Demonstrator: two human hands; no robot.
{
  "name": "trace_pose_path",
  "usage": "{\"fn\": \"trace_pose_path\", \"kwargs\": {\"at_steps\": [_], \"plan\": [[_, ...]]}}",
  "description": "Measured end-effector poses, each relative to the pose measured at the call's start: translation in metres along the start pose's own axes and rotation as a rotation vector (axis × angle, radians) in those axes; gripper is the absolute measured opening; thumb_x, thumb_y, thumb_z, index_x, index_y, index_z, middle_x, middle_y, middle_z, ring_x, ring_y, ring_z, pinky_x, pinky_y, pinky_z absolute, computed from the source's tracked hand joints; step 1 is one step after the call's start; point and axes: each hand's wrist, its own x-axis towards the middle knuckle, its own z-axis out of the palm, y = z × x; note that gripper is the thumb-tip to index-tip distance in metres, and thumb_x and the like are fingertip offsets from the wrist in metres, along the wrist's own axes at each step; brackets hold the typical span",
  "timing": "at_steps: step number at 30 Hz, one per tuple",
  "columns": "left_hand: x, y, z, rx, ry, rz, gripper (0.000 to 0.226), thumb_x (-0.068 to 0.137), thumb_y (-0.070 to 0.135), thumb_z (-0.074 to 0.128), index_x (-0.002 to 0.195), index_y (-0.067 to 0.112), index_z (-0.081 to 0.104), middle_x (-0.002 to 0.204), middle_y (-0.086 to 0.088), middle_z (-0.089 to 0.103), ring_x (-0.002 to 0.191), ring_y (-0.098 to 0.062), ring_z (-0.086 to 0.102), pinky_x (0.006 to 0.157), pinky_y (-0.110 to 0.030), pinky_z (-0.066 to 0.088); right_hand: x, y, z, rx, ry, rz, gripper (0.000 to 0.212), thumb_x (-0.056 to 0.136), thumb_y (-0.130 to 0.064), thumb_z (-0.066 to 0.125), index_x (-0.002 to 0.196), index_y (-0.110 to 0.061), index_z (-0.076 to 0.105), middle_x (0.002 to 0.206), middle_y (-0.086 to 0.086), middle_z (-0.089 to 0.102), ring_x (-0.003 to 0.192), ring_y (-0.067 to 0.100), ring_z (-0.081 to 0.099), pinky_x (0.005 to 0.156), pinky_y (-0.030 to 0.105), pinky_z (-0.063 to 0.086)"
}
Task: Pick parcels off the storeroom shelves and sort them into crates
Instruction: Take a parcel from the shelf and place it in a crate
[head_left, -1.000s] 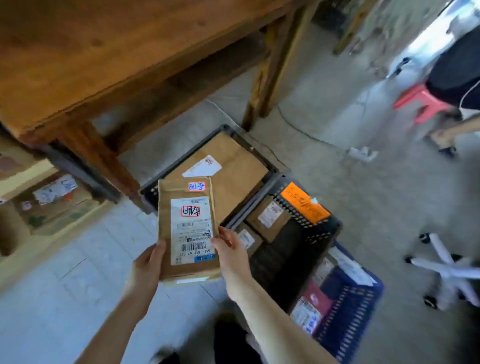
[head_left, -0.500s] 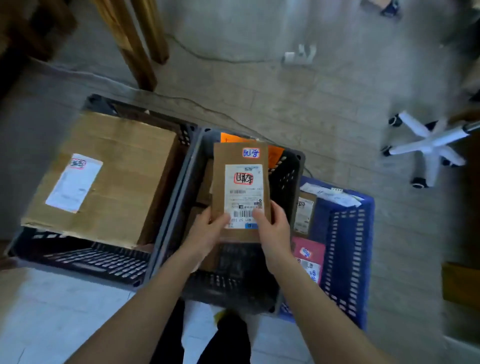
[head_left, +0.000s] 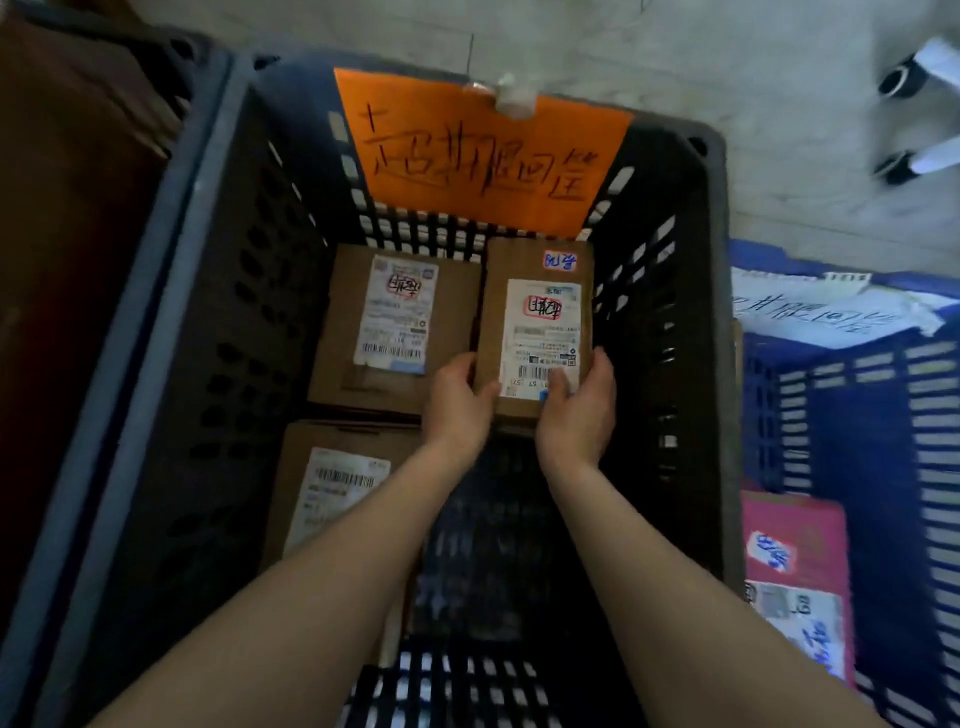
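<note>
- Parcel (head_left: 537, 327), a small brown cardboard box with a white shipping label and a small blue-marked sticker on top, sits low inside the black crate (head_left: 234, 338), in its far right corner.
- It lies flat, label up. Whether it already rests on the crate floor or hangs just above it is hard to tell.
- The left hand (head_left: 460, 400) grips the parcel's near left corner, thumb on the top face and fingers curled along the side.
- The right hand (head_left: 576, 405) grips the near right corner the same way, thumb pressed on the label's barcode end.
- Just beside it on the left lies a second labelled box (head_left: 395, 322), their long sides close or touching.
- A third labelled box (head_left: 332, 493) lies nearer the camera along the left wall.
- An orange sign (head_left: 478, 156) with handwritten black characters hangs over the crate's far wall.
- To the right stands a blue crate (head_left: 883, 467) with a white handwritten sign (head_left: 831, 306) and a pink parcel (head_left: 795, 561) inside.
- White chair casters (head_left: 914, 104) show on the pale floor at the upper right.
</note>
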Motion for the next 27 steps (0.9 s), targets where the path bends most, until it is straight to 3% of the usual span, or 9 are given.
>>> {"fn": "trace_pose_path", "kwargs": {"at_steps": [3, 9, 12, 14, 16, 19, 23, 25, 27], "plan": [[0.007, -0.001, 0.007, 0.011, -0.005, 0.064, 0.027, 0.088, 0.001, 0.051, 0.113, 0.004, 0.060, 0.112, -0.012, 0.066, 0.093, -0.014, 0.059, 0.066, -0.009, 0.041, 0.014, 0.007, 0.007, -0.137, -0.031, 0.019, 0.036, 0.091, -0.014, 0.050, 0.127, -0.015, 0.048, 0.131, 0.007, 0.050, 0.120, 0.025, 0.050, 0.099, 0.041, 0.044], [-0.031, 0.027, -0.038, -0.048, 0.028, -0.063, 0.042, 0.095, 0.022, 0.046, 0.133, 0.005, 0.045, 0.133, -0.012, 0.053, 0.121, -0.024, 0.050, 0.086, -0.022, 0.035, -0.018, -0.039, -0.028, -0.091, -0.160, 0.052, 0.031, 0.093, -0.021, 0.048, 0.123, -0.013, 0.049, 0.123, 0.007, 0.059, 0.110, 0.025, 0.058, 0.091, 0.037, 0.048], [-0.077, 0.059, -0.083, -0.106, 0.116, -0.129, 0.042, 0.094, 0.030, 0.047, 0.132, 0.010, 0.049, 0.132, -0.007, 0.055, 0.118, -0.021, 0.051, 0.089, -0.024, 0.036, -0.061, -0.090, -0.055, -0.046, -0.307, 0.034, 0.038, 0.092, -0.029, 0.049, 0.126, -0.012, 0.049, 0.117, 0.007, 0.059, 0.108, 0.025, 0.058, 0.095, 0.043, 0.047], [-0.119, 0.082, -0.116, -0.151, 0.171, -0.172, 0.040, 0.094, 0.034, 0.047, 0.127, 0.013, 0.054, 0.127, -0.005, 0.058, 0.109, -0.017, 0.053, 0.084, -0.024, 0.037, -0.094, -0.129, -0.076, -0.066, -0.424, -0.011, 0.041, 0.090, -0.035, 0.052, 0.123, -0.010, 0.052, 0.115, 0.006, 0.059, 0.106, 0.022, 0.056, 0.091, 0.035, 0.048], [-0.166, 0.102, -0.153, -0.253, 0.204, -0.245, 0.040, 0.093, 0.038, 0.047, 0.124, 0.014, 0.056, 0.123, -0.003, 0.060, 0.102, -0.015, 0.054, 0.083, -0.024, 0.040, -0.135, -0.170, -0.098, -0.074, -0.552, -0.041, 0.037, 0.089, -0.037, 0.054, 0.114, -0.010, 0.057, 0.112, 0.003, 0.059, 0.103, 0.018, 0.055, 0.076, 0.024, 0.043], [-0.245, 0.119, -0.213, -0.403, 0.283, -0.348, 0.040, 0.091, 0.044, 0.048, 0.115, 0.015, 0.061, 0.105, -0.003, 0.066, 0.094, -0.019, 0.061, 0.075, -0.027, 0.045, -0.210, -0.229, -0.128, -0.047, -0.786, -0.065, 0.022, 0.089, -0.033, 0.057, 0.096, -0.012, 0.059, 0.109, 0.006, 0.062, 0.105, 0.021, 0.060, 0.082, 0.029, 0.044], [-0.354, 0.124, -0.290, -0.594, 0.502, -0.400, 0.029, 0.089, 0.036, 0.053, 0.097, 0.012, 0.067, 0.082, -0.004, 0.064, 0.075, -0.017, 0.057, 0.069, -0.027, 0.043, -0.327, -0.292, -0.148, -0.155, -1.046, -0.238, 0.021, 0.088, -0.029, 0.058, 0.088, -0.008, 0.063, 0.100, 0.015, 0.067, 0.104, 0.030, 0.062, 0.093, 0.041, 0.045], [-0.403, 0.116, -0.325, -0.713, 0.588, -0.431, 0.023, 0.090, 0.031, 0.052, 0.088, 0.014, 0.067, 0.082, -0.007, 0.061, 0.076, -0.018, 0.055, 0.070, -0.028, 0.040, -0.389, -0.313, -0.151, -0.221, -1.157, -0.359, 0.014, 0.087, -0.028, 0.060, 0.087, -0.015, 0.063, 0.098, 0.013, 0.068, 0.100, 0.027, 0.063, 0.088, 0.041, 0.047], [-0.449, 0.100, -0.355, -0.818, 0.673, -0.468, 0.025, 0.091, 0.031, 0.051, 0.071, 0.018, 0.060, 0.081, -0.007, 0.056, 0.075, -0.020, 0.051, 0.069, -0.029, 0.037, -0.448, -0.323, -0.148, -0.251, -1.239, -0.482, 0.018, 0.086, -0.026, 0.062, 0.085, -0.008, 0.065, 0.083, 0.012, 0.068, 0.086, 0.027, 0.063, 0.079, 0.037, 0.046]]}}
